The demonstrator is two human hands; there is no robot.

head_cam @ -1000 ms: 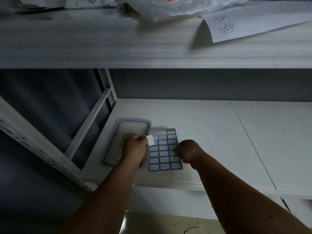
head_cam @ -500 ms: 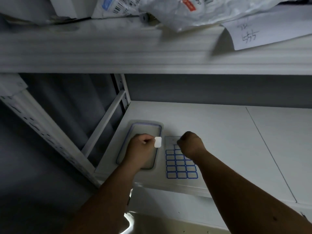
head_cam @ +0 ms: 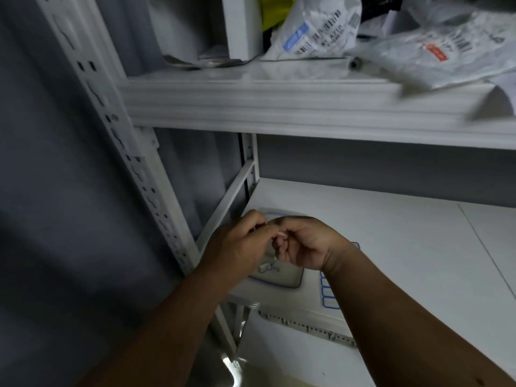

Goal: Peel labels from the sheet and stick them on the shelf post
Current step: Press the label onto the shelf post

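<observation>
My left hand (head_cam: 240, 247) and my right hand (head_cam: 304, 244) meet fingertip to fingertip above the lower shelf. A small white label (head_cam: 280, 234) shows between them, and both hands seem to pinch it with curled fingers. The label sheet (head_cam: 329, 298), white with blue-framed labels, lies on the shelf board and is mostly hidden under my right wrist and forearm. The white perforated shelf post (head_cam: 145, 177) runs diagonally just left of my left hand.
A grey tray-like case with a blue rim (head_cam: 284, 279) lies on the lower shelf board (head_cam: 391, 247) under my hands. The upper shelf (head_cam: 279, 107) carries plastic mail bags (head_cam: 315, 32) and papers. A dark grey curtain (head_cam: 55, 191) hangs on the left.
The view has swung up and left toward the post. Both hands lifted off the sheet and came together, and the label once held out by my left hand now sits between both hands' fingertips.
</observation>
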